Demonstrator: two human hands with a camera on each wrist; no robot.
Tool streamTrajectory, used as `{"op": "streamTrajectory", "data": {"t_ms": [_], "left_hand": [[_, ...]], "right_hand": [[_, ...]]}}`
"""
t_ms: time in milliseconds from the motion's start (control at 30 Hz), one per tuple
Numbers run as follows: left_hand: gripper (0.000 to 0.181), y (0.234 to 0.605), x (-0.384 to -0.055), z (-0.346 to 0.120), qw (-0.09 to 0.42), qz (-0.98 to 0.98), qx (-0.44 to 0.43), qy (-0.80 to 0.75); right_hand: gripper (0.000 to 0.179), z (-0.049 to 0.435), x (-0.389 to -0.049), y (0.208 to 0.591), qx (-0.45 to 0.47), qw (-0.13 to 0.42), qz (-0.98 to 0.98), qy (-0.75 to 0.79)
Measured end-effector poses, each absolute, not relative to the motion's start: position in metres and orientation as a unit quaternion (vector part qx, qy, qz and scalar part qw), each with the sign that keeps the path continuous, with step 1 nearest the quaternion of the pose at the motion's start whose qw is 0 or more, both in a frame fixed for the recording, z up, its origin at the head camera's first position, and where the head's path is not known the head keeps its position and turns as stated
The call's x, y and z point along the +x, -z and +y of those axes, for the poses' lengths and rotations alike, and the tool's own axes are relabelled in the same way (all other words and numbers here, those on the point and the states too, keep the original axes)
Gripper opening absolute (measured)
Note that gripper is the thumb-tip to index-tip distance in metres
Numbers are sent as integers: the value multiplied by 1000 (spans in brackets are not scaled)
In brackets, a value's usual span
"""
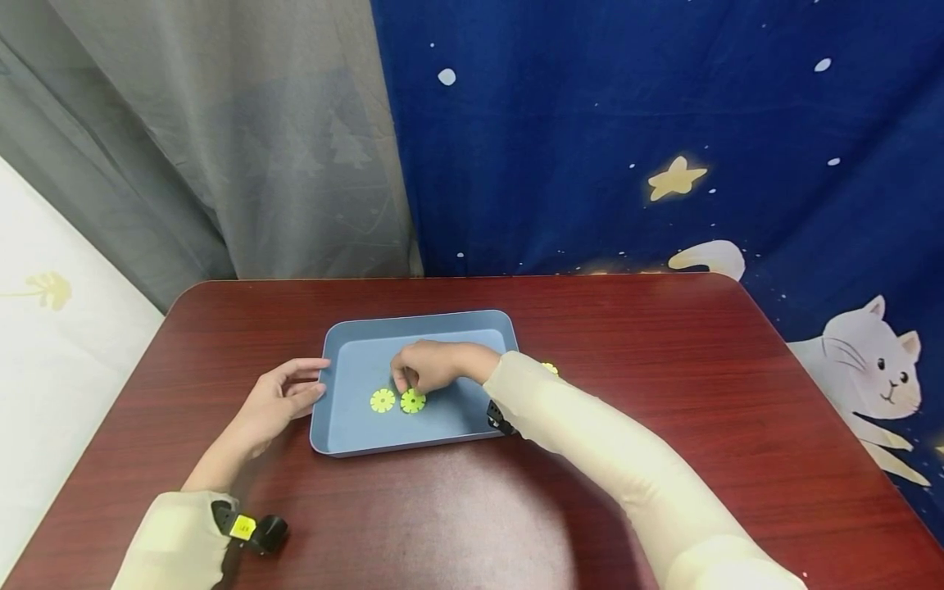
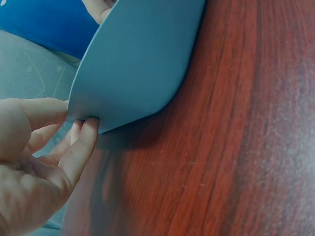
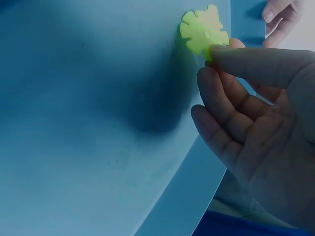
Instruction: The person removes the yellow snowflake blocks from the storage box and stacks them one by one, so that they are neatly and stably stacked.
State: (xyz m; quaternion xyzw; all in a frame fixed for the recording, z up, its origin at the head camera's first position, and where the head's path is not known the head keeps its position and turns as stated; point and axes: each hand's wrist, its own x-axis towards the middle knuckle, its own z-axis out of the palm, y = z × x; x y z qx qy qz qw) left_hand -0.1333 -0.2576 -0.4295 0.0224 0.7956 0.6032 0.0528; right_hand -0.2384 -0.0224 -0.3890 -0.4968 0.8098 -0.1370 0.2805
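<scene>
My right hand [image 1: 431,365] is over the middle of the blue tray [image 1: 349,430]. In the right wrist view its thumb and fingertips pinch the edge of a notched yellow-green plastic disc [image 3: 196,35], a snowflake-type building piece. The disc is tilted up. A paler yellow notched disc [image 1: 378,402] lies just to its left on the tray floor. At the tray's left side, my left hand [image 1: 271,403] holds the rim. The left wrist view shows one finger reaching over the edge and other fingertips against the outer wall [image 2: 142,64].
The tray stands on a dark red wooden table [image 1: 664,344]. Right of the tray, another yellow disc [image 1: 549,368] lies partly hidden by my right sleeve. A grey curtain [image 1: 295,147] and a blue patterned curtain [image 1: 560,139] hang behind the table.
</scene>
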Motion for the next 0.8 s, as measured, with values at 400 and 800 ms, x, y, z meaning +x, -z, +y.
{"op": "streamTrajectory", "data": {"t_ms": [400,800], "left_hand": [[44,428,-133,-258,55,798,23,-600],[45,428,-133,-258,58,795,24,-603]], "right_hand": [[25,-15,-239,382,-503,255,812,152],[23,-3,-242,371,-494,229,821,170]]}}
